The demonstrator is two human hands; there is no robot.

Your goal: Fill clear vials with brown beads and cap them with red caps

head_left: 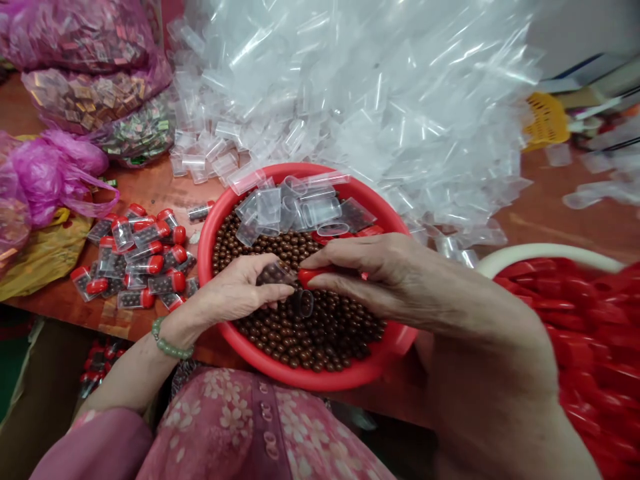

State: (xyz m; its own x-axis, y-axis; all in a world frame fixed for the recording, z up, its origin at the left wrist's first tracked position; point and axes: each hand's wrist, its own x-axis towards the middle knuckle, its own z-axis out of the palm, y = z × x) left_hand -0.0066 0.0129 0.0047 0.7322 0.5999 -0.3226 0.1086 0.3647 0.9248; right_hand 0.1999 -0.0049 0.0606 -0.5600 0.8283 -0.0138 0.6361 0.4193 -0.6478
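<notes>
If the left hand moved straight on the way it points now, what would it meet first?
The left hand would probably meet the red cap in the right hand first, just past the clear tube of brown balls it holds; depth is unclear.

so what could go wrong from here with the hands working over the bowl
The tube in the left hand sits tilted over the loose brown balls in the red basin, so balls could spill if the red cap in the right hand slips. The capped tubes lie heaped near the table edge and might slide off if knocked.
</notes>
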